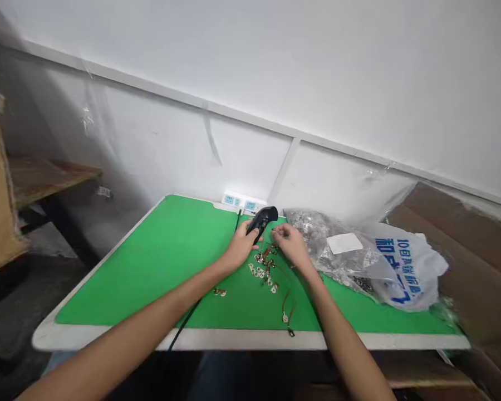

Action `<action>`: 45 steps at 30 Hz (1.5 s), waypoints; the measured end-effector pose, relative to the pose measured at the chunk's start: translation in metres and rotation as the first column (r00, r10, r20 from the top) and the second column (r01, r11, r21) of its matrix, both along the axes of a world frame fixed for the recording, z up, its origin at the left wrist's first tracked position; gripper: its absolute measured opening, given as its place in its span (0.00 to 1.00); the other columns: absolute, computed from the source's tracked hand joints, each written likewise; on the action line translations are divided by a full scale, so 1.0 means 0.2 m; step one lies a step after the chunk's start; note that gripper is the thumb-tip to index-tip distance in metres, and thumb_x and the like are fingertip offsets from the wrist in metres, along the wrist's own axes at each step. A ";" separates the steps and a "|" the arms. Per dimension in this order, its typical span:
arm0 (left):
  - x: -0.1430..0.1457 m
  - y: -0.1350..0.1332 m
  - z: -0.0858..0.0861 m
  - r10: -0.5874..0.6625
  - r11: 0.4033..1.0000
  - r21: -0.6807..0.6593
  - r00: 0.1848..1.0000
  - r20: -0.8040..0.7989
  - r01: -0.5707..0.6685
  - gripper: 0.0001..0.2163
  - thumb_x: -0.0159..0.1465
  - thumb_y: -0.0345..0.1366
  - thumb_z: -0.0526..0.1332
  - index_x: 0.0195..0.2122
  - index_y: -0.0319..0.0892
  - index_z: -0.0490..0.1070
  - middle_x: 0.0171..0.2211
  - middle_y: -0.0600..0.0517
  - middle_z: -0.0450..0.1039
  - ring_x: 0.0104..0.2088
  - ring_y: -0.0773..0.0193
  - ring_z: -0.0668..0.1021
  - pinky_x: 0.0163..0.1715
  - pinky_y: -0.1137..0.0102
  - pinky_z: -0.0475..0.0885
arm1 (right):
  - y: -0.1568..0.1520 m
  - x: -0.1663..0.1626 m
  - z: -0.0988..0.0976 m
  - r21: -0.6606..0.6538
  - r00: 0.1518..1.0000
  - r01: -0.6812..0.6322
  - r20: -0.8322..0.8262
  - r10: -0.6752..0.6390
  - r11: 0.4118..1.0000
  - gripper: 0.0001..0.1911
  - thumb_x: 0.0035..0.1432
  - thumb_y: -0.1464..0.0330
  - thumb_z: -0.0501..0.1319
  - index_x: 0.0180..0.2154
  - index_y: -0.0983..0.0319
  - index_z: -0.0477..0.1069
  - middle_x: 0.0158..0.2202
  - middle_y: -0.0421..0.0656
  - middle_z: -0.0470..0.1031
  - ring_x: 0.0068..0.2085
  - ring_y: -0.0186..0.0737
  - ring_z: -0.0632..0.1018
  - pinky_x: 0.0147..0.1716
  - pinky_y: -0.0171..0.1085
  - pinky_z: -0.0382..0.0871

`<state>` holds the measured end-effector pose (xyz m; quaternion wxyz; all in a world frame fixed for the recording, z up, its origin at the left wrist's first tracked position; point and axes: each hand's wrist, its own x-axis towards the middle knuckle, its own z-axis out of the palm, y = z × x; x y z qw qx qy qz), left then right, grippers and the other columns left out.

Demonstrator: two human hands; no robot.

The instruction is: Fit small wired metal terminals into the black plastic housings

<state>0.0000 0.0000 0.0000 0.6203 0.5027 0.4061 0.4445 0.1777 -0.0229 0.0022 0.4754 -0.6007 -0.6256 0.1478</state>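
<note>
My left hand [241,245] is closed round the handle of a black corded tool [264,218] that rests near the far middle of the green table top [171,262]. Its black cable [187,320] runs back past my left arm and over the near edge. My right hand [290,242] is just to the right, fingers pinched together over a loose heap of small metal pieces with thin wires [265,270]. What the fingertips pinch is too small to name. A single metal piece [220,292] lies apart to the left, and a thin wire with an end tag [287,314] lies nearer me.
A clear plastic bag of shiny metal parts [329,245] with a white label lies right of my hands, beside a white bag with blue print [404,264]. A white power strip [242,203] sits at the table's far edge by the wall. Wooden shelving [37,178] stands left.
</note>
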 end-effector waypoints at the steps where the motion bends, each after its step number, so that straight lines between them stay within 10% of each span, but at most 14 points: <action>1: 0.00 0.00 -0.01 0.001 0.999 0.035 1.000 -0.009 -0.001 0.15 0.70 0.34 0.58 0.58 0.41 0.67 0.51 0.44 0.78 0.41 0.62 0.84 0.31 0.75 0.76 | -0.01 0.00 0.01 0.035 1.000 -0.012 -0.003 0.012 0.999 0.14 0.57 0.56 0.61 0.34 0.61 0.77 0.32 0.46 0.82 0.34 0.47 0.80 0.37 0.43 0.74; 14: -0.03 -0.03 -0.03 0.040 0.899 0.430 0.961 -0.273 0.084 0.23 0.71 0.40 0.55 0.66 0.40 0.67 0.34 0.51 0.77 0.28 0.62 0.74 0.30 0.68 0.72 | -0.07 -0.10 0.04 0.324 0.933 -0.082 0.357 -0.041 0.942 0.11 0.69 0.66 0.58 0.39 0.60 0.80 0.36 0.48 0.83 0.39 0.46 0.81 0.43 0.43 0.74; 32: -0.04 -0.04 -0.04 0.074 0.834 0.530 0.920 -0.386 0.156 0.24 0.73 0.40 0.53 0.68 0.39 0.64 0.52 0.41 0.80 0.46 0.51 0.82 0.51 0.55 0.78 | -0.08 -0.11 0.04 0.267 0.918 -0.054 0.392 -0.057 0.962 0.12 0.68 0.66 0.58 0.37 0.60 0.79 0.33 0.47 0.82 0.37 0.47 0.80 0.41 0.43 0.73; 38: -0.10 -0.03 -0.03 0.168 0.659 0.690 0.835 -0.524 0.301 0.34 0.69 0.42 0.62 0.74 0.42 0.54 0.68 0.37 0.66 0.68 0.41 0.71 0.66 0.45 0.69 | -0.07 -0.08 0.06 0.188 0.991 -0.063 0.127 0.040 0.980 0.12 0.64 0.62 0.61 0.36 0.59 0.82 0.35 0.47 0.85 0.35 0.46 0.82 0.37 0.42 0.75; 45: -0.19 0.01 0.06 0.130 0.475 0.785 0.851 -0.510 0.398 0.37 0.70 0.38 0.60 0.77 0.51 0.45 0.64 0.38 0.68 0.61 0.42 0.75 0.59 0.48 0.75 | -0.07 -0.02 0.13 0.110 0.940 -0.185 -0.271 0.209 0.977 0.14 0.56 0.55 0.70 0.36 0.58 0.85 0.37 0.45 0.86 0.36 0.45 0.82 0.37 0.42 0.77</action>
